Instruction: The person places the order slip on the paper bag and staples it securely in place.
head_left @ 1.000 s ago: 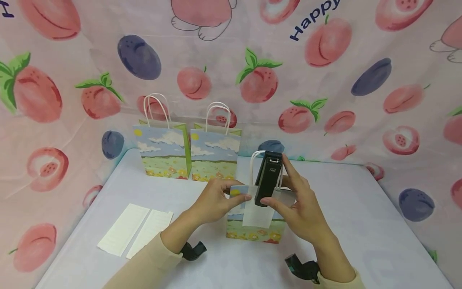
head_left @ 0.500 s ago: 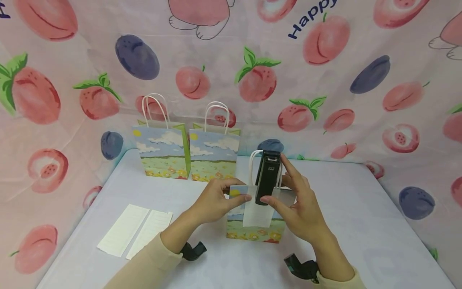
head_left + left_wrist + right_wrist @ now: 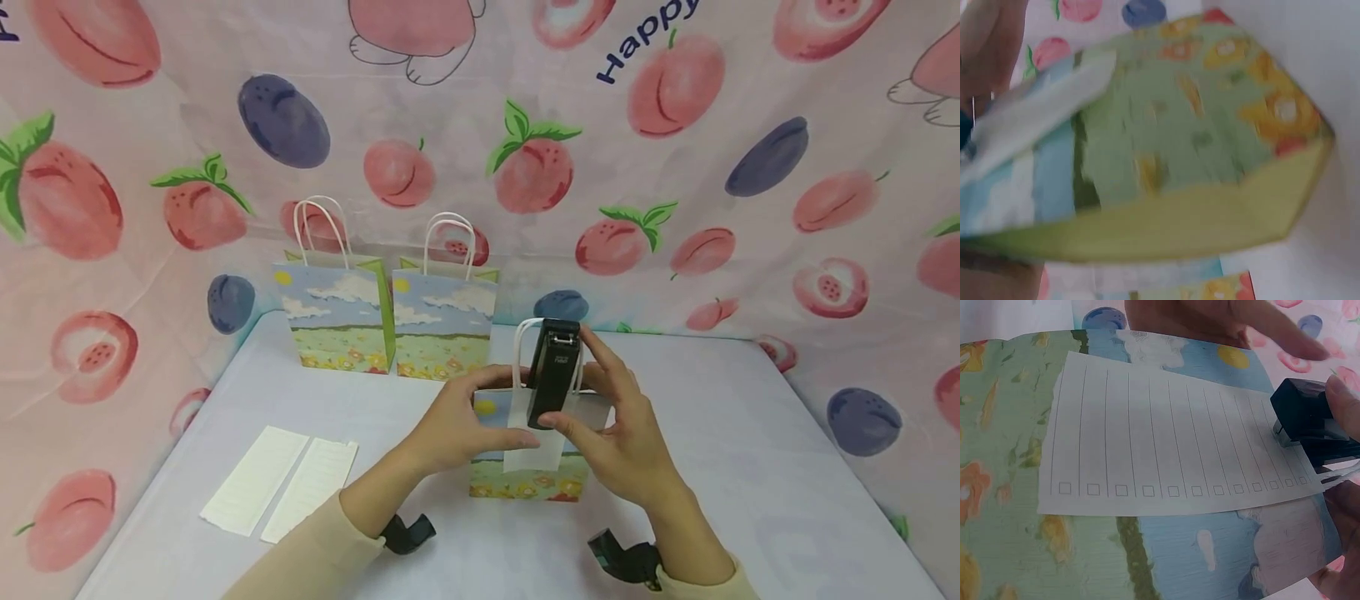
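A small paper gift bag point(image 3: 525, 487) with a sky-and-flowers print stands on the table before me. Against its front lies a lined paper slip with a row of little boxes point(image 3: 1166, 444). My right hand point(image 3: 630, 442) grips a black stapler point(image 3: 555, 371), thumb near its lower end. The stapler's head point(image 3: 1304, 412) sits over the slip's top edge at the bag's rim, beside the white handles. My left hand point(image 3: 457, 425) is at the bag's left side, thumb straight and off the paper, other fingers partly hidden behind the bag.
Two matching gift bags, a left one point(image 3: 333, 312) and a right one point(image 3: 442, 325), stand at the back. Two more paper slips point(image 3: 255, 479) lie on the table at left. A fruit-print cloth point(image 3: 465, 108) hangs behind the table.
My left thumb has come away from the slip and bag edge, moving down and spreading from the fingers. The right hand and stapler have barely shifted.
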Action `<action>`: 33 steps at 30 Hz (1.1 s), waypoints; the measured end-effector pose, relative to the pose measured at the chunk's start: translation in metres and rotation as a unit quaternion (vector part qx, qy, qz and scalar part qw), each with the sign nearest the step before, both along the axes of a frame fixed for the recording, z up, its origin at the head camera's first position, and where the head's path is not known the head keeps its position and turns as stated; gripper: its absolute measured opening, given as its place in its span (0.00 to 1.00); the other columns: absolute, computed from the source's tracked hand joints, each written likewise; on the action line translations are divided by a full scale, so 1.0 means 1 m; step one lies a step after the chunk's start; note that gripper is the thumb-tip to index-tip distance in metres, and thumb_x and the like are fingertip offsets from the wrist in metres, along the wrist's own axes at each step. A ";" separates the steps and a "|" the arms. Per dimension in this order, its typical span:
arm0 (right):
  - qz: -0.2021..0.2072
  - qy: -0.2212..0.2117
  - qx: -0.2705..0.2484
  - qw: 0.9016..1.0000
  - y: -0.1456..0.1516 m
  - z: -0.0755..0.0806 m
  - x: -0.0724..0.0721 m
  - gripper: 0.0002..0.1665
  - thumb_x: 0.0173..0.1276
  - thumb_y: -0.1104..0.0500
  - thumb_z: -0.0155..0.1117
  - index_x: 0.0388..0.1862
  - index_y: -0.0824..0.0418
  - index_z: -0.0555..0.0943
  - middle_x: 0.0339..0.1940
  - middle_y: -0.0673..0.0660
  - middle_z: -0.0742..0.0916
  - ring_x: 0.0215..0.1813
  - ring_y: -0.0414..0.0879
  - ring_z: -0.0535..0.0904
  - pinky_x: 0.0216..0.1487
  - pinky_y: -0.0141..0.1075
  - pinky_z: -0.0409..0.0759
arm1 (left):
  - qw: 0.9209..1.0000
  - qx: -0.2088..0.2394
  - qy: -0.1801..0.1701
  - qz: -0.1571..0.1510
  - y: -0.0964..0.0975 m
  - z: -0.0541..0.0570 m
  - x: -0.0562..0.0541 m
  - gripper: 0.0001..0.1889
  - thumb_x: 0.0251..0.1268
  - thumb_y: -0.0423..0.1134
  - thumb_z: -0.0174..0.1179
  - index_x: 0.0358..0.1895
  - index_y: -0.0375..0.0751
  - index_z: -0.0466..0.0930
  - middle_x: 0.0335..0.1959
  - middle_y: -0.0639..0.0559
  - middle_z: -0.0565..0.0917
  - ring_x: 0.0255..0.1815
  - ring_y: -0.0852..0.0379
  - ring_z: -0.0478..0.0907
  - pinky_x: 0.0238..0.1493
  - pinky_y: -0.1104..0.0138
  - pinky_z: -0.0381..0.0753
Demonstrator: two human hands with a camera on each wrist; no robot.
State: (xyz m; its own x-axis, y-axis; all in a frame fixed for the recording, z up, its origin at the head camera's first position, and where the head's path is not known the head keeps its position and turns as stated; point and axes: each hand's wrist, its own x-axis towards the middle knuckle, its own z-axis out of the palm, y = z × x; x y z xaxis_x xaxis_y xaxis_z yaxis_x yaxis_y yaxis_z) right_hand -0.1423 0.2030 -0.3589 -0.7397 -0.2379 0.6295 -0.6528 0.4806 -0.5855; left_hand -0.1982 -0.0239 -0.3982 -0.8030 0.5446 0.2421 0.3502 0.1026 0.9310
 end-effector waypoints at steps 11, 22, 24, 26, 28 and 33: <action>-0.002 -0.013 0.012 1.000 -0.002 0.003 0.005 0.68 0.50 0.71 0.83 0.85 0.56 0.54 0.51 0.56 0.90 0.58 0.40 0.85 0.70 0.28 0.71 | 0.997 0.025 0.046 0.056 0.011 0.000 0.009 0.27 0.53 0.43 0.81 0.59 0.50 0.87 0.58 0.55 0.88 0.65 0.53 0.82 0.68 0.46 0.77; -0.022 -0.024 0.045 0.998 0.000 0.003 0.004 0.43 0.51 0.64 0.86 0.68 0.57 0.79 0.58 0.53 0.89 0.62 0.43 0.80 0.65 0.36 0.75 | 0.992 0.034 0.105 0.061 0.009 -0.001 0.011 0.24 0.55 0.41 0.80 0.57 0.47 0.87 0.55 0.55 0.90 0.62 0.55 0.84 0.64 0.53 0.81; -0.026 -0.028 0.038 0.999 -0.001 0.002 0.004 0.39 0.52 0.65 0.84 0.65 0.58 0.80 0.56 0.53 0.90 0.61 0.42 0.80 0.62 0.35 0.76 | 0.991 0.036 0.112 0.061 0.010 -0.002 0.011 0.24 0.55 0.41 0.80 0.58 0.47 0.87 0.55 0.54 0.90 0.61 0.55 0.85 0.64 0.54 0.82; -0.028 -0.032 0.028 0.999 -0.003 0.001 0.005 0.38 0.52 0.66 0.84 0.64 0.58 0.81 0.54 0.53 0.90 0.60 0.41 0.80 0.61 0.33 0.75 | 0.990 0.043 0.121 0.060 0.010 -0.002 0.011 0.24 0.56 0.40 0.79 0.58 0.46 0.87 0.55 0.53 0.90 0.61 0.54 0.85 0.64 0.55 0.82; -0.029 -0.033 0.021 0.999 -0.004 0.000 0.005 0.39 0.52 0.68 0.83 0.64 0.58 0.81 0.54 0.53 0.90 0.60 0.40 0.79 0.61 0.33 0.73 | 0.988 0.050 0.131 0.059 0.011 -0.004 0.011 0.24 0.56 0.39 0.79 0.58 0.45 0.87 0.54 0.52 0.90 0.60 0.53 0.86 0.63 0.56 0.83; -0.026 -0.025 0.015 0.999 -0.007 -0.001 0.006 0.38 0.53 0.69 0.82 0.65 0.58 0.81 0.54 0.53 0.91 0.60 0.40 0.77 0.62 0.35 0.72 | 0.984 0.064 0.153 0.060 0.011 -0.006 0.011 0.23 0.56 0.37 0.79 0.57 0.44 0.87 0.52 0.51 0.91 0.57 0.54 0.87 0.60 0.59 0.84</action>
State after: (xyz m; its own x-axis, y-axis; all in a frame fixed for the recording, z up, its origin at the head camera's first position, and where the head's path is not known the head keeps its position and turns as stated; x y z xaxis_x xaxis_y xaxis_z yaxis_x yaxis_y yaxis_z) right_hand -0.1366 0.1956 -0.3597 -0.7822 -0.2164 0.5843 -0.5964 0.5312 -0.6017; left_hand -0.1877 -0.0124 -0.4040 -0.7387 0.3995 0.5429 0.6084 0.0485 0.7921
